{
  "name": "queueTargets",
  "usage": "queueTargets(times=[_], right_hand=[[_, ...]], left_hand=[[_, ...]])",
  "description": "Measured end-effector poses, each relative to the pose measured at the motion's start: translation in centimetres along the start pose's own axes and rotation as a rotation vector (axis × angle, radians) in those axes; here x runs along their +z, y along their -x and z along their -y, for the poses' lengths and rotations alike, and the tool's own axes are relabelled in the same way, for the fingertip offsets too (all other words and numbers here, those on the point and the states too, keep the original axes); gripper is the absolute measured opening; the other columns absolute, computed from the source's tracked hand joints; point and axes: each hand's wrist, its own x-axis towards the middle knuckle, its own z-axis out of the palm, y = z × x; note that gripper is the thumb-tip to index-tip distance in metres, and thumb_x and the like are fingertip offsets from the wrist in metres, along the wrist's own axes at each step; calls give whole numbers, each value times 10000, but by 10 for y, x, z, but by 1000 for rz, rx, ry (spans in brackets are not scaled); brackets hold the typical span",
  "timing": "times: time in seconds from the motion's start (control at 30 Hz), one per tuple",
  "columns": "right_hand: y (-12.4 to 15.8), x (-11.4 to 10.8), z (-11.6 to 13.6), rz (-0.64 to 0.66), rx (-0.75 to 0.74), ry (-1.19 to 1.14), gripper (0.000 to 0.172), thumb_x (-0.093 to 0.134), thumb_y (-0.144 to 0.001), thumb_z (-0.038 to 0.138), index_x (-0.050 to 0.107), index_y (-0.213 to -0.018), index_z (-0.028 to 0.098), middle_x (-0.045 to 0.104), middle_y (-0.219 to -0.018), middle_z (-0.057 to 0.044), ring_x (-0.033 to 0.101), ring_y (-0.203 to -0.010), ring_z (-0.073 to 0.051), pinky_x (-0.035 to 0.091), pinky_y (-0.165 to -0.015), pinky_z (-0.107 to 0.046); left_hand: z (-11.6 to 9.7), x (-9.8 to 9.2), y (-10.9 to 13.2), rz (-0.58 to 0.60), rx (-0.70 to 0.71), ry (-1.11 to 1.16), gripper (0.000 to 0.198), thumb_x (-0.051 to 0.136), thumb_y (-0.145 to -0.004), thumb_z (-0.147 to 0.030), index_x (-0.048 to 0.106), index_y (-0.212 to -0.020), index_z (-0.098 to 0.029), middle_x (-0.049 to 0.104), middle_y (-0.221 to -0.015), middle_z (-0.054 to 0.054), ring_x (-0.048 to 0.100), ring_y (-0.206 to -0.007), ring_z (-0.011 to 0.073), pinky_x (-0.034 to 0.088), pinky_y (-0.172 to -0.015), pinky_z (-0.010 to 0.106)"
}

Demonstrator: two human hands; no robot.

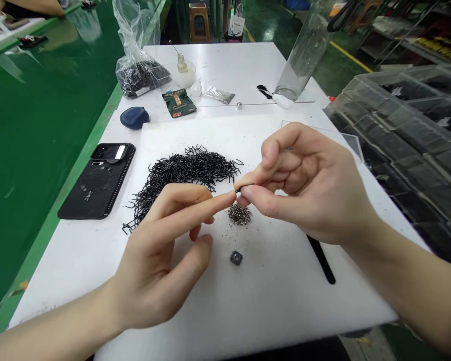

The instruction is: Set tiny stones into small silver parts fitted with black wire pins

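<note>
"How do the left hand (161,255) and right hand (311,185) look?"
"Ungloved, slim-fingered, with narrow wrists running into bare forearms (63,317)."
"Any clothing in sight?"
"A dark patch (296,352) past the near edge of the tabletop (60,258); too dim to tell whether it's cloth."

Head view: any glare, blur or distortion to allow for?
Head view: pale reflections on the green floor; head view: stacked bins at right edge look dark and soft; head view: black piece in the right hand shows little detail.

Blk phone (96,186) laid on wht tbl (240,65), L side; navy obj (135,118) set behind; clear btl (301,52) placed R rear.
</note>
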Motion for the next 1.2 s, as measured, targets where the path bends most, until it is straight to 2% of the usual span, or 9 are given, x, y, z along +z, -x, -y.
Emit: queueTargets(times=[0.13,0.27,0.47,0.63,0.73,0.83,0.97,1.2], right_hand=[[-1,-1,0,27,22,-64,470,1035,-796,61,676,-887,351,844,-766,95,928,-807,-230,736,-663,-318],[-1,-2,-3,19,21,-74,505,1119,-780,132,677,-893,349,854,-777,84,912,-758,-236,740,-644,-332],[-2,-1,-4,6,27,-76,470,1029,-795,60,676,-915,346,906,-839,81,898,-707,-205,728,-631,-303],[-3,-1,-7,88,114,-147,410,1019,-855,132,672,-957,323,912,-837,61,940,-774,-223,711,-579,-253],[-1,1,-9,130,163,-151,394,1040,-878,196,675,-960,319,935,-884,38,944,-806,-225,700,-567,-247],[1,6,-9,144,197,-160,419,1074,-861,211,675,-936,314,944,-906,32,906,-745,-198,702,-586,-252],[3,10,-7,188,248,-225,454,1147,-800,206,720,-919,305,919,-831,37,870,-703,-185,701,-594,-238],[0,4,-5,239,272,-176,440,1159,-810,257,735,-919,302,919,-835,27,844,-661,-186,743,-643,-280]], left_hand=[[1,0,0,-6,6,-15,815,575,-1111,28,737,-1716,-494,706,-1290,56,708,-1118,202,712,-870,315],[1,2,-1,1,13,-2,835,569,-1098,53,723,-1732,-468,695,-1303,52,699,-1145,187,698,-870,280],[0,2,-4,-32,25,34,764,613,-1102,19,760,-1698,-436,676,-1279,68,706,-1059,186,713,-799,272],[4,6,-5,-155,-40,69,536,740,-1099,-26,895,-1486,-363,703,-1243,71,721,-922,142,700,-694,222],[7,9,-7,-227,-71,122,431,925,-1020,-80,941,-1365,-337,754,-1182,55,741,-885,139,677,-633,205],[7,10,-10,-278,-79,149,382,1027,-948,-95,980,-1244,-331,813,-1107,28,757,-829,122,678,-633,206],[3,9,-12,-310,-86,119,322,1049,-933,-80,1003,-1116,-340,868,-1026,6,784,-828,125,653,-622,216],[2,7,-10,-290,-66,31,342,1007,-965,-50,998,-1108,-360,879,-1011,4,781,-817,156,642,-609,273]])
